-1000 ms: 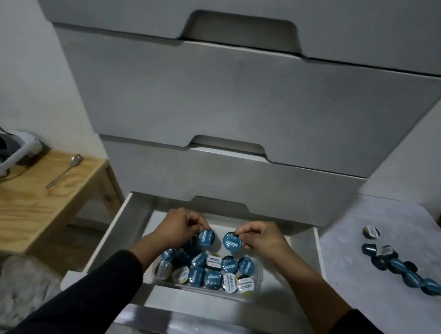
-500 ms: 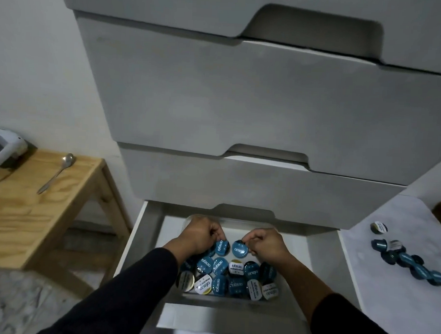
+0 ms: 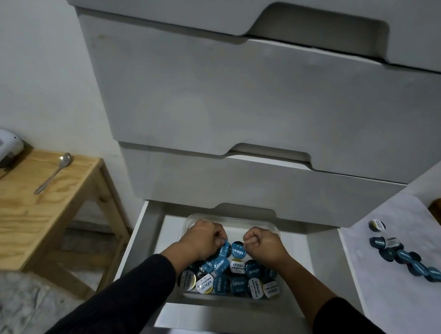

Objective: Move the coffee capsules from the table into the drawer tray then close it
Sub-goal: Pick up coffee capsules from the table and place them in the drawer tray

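Note:
The bottom drawer (image 3: 145,239) stands pulled out, with a clear tray (image 3: 234,221) inside it. Several blue and white coffee capsules (image 3: 234,278) fill the tray's near half. My left hand (image 3: 203,238) pinches a blue capsule (image 3: 224,250) just above that pile. Beside it, my right hand (image 3: 261,243) pinches another blue capsule (image 3: 238,249). Both hands hang low over the tray's middle, fingers curled. Several more capsules (image 3: 402,255) lie in a loose row on the white table (image 3: 385,300) to the right.
Closed grey drawer fronts (image 3: 242,104) rise above the open drawer and overhang its back. A wooden stool-table (image 3: 22,221) at the left carries a spoon (image 3: 53,173) and a white device (image 3: 0,146). Marbled floor (image 3: 13,306) lies below it.
Both hands have sunk lower into the tray with their capsules and drawn closer together. The view has shifted left and nearer to the drawer.

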A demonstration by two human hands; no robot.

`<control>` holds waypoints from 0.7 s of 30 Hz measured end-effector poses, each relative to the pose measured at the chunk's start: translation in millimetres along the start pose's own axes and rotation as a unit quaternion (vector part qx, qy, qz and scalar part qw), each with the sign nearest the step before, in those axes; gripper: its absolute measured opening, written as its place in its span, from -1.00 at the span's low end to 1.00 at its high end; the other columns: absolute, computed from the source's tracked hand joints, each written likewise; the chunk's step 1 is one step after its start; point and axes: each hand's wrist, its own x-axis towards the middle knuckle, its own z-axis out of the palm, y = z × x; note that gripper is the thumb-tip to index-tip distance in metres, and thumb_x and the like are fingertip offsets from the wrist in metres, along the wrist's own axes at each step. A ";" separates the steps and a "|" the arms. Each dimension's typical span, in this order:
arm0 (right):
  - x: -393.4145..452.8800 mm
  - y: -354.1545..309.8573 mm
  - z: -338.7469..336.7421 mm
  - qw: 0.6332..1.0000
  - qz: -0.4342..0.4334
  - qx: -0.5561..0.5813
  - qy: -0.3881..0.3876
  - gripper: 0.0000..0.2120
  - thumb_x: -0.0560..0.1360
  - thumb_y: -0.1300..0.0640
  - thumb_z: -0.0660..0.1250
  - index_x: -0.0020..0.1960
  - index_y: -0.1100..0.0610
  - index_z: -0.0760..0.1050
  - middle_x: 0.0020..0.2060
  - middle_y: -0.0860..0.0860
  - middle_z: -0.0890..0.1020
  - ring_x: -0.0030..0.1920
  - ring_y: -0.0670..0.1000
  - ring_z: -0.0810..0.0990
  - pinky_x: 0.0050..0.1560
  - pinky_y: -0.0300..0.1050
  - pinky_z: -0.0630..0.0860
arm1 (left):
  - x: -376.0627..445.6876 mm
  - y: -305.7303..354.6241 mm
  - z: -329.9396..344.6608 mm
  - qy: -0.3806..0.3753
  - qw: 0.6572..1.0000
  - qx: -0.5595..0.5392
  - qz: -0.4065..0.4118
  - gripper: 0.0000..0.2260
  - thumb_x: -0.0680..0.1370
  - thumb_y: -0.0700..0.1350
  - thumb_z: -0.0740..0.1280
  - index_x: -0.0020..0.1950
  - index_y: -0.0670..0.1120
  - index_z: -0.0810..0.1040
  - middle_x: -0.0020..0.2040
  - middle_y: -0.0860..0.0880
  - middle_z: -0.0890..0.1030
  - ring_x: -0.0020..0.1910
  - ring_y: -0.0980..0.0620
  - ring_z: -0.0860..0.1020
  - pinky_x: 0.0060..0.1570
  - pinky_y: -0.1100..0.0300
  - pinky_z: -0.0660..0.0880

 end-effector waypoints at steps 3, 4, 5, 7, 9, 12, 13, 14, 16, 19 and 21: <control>-6.8 -4.6 -1.3 0.998 -0.031 -0.059 -0.012 -0.73 0.48 0.16 0.28 0.17 0.17 0.48 -0.05 0.04 0.57 -0.05 -0.04 0.51 -0.20 -0.43 0.35 | -10.5 9.8 2.7 0.012 0.998 0.056 0.003 -0.77 0.53 -0.11 0.25 0.16 -0.02 0.56 0.16 -0.08 0.58 0.13 -0.04 0.53 0.20 0.10 0.48; -8.7 -6.0 -0.2 0.995 -0.046 -0.090 -0.012 -0.68 0.49 0.12 0.28 0.23 0.17 0.44 0.05 0.07 0.57 0.02 -0.03 0.49 -0.10 -0.38 0.35 | -14.4 12.9 3.4 0.015 0.997 0.072 0.002 -0.75 0.54 -0.10 0.23 0.20 -0.04 0.53 0.19 -0.10 0.55 0.16 -0.05 0.51 0.22 0.09 0.46; -10.5 -6.8 1.5 0.991 -0.061 -0.121 -0.007 -0.62 0.51 0.09 0.26 0.29 0.16 0.38 0.18 0.09 0.53 0.13 0.00 0.48 0.03 -0.31 0.36 | -18.4 16.7 3.4 0.015 0.996 0.088 -0.001 -0.72 0.55 -0.10 0.22 0.24 -0.06 0.49 0.22 -0.11 0.52 0.19 -0.06 0.48 0.23 0.08 0.45; -16.9 -8.8 4.6 0.982 -0.081 -0.168 0.003 -0.55 0.53 0.04 0.20 0.38 0.14 0.28 0.34 0.08 0.41 0.32 0.05 0.36 0.26 -0.16 0.31 | -27.2 25.2 4.3 0.019 0.993 0.120 -0.006 -0.69 0.57 -0.08 0.18 0.30 -0.11 0.42 0.27 -0.12 0.47 0.26 -0.07 0.42 0.25 0.09 0.42; -24.2 -9.2 6.8 0.973 -0.100 -0.209 0.022 -0.55 0.55 0.02 0.15 0.40 0.13 0.24 0.37 0.08 0.36 0.37 0.05 0.31 0.33 -0.11 0.27 | -36.5 34.5 6.2 0.038 0.989 0.140 -0.007 -0.67 0.58 -0.08 0.16 0.33 -0.13 0.36 0.31 -0.11 0.42 0.31 -0.05 0.36 0.26 0.15 0.36; -36.9 -5.2 7.7 0.945 -0.174 -0.245 0.128 -0.65 0.49 0.09 0.20 0.22 0.22 0.44 0.14 0.13 0.55 0.19 0.11 0.51 0.20 -0.09 0.44 | -51.5 48.7 9.6 0.104 0.981 0.161 -0.003 -0.64 0.59 -0.09 0.16 0.38 -0.12 0.29 0.37 -0.07 0.37 0.37 0.00 0.30 0.30 0.22 0.31; -39.9 -1.0 9.1 0.934 -0.201 -0.240 0.170 -0.69 0.43 0.10 0.23 0.10 0.23 0.52 0.00 0.13 0.62 0.07 0.12 0.60 0.09 -0.10 0.54 | -57.1 53.5 11.0 0.126 0.977 0.172 0.000 -0.63 0.60 -0.09 0.14 0.39 -0.12 0.26 0.38 -0.07 0.35 0.38 0.00 0.28 0.33 0.22 0.27; -43.2 3.3 9.4 0.922 -0.228 -0.236 0.205 -0.71 0.39 0.10 0.23 0.00 0.24 0.57 -0.10 0.14 0.65 -0.03 0.12 0.64 0.00 -0.11 0.59 | -61.5 57.5 13.5 0.141 0.974 0.177 0.001 -0.63 0.61 -0.09 0.12 0.40 -0.12 0.24 0.40 -0.07 0.33 0.39 0.00 0.27 0.36 0.21 0.24; -48.7 11.1 8.9 0.891 -0.268 -0.265 0.253 -0.73 0.40 0.15 0.23 -0.07 0.29 0.61 -0.17 0.17 0.68 -0.09 0.14 0.67 -0.04 -0.08 0.63 | -70.4 66.2 19.2 0.161 0.974 0.161 -0.009 -0.61 0.62 -0.07 0.11 0.43 -0.10 0.18 0.42 -0.06 0.29 0.41 0.01 0.24 0.40 0.21 0.19; -58.2 15.7 -0.2 0.868 -0.284 -0.306 0.267 -0.71 0.47 0.18 0.18 -0.07 0.35 0.61 -0.14 0.22 0.70 -0.09 0.18 0.68 -0.06 -0.01 0.64 | -80.2 77.4 31.2 0.190 0.974 0.120 -0.018 -0.54 0.61 -0.04 0.13 0.47 -0.05 0.09 0.47 -0.02 0.21 0.45 0.04 0.19 0.42 0.22 0.16; -62.3 23.6 -9.6 0.883 -0.264 -0.290 0.256 -0.72 0.45 0.18 0.19 -0.07 0.33 0.61 -0.13 0.21 0.70 -0.08 0.16 0.68 -0.04 -0.05 0.64 | -82.5 89.2 40.8 0.194 0.975 0.105 -0.010 -0.54 0.62 -0.03 0.10 0.48 -0.03 0.06 0.48 -0.01 0.19 0.46 0.06 0.16 0.43 0.24 0.14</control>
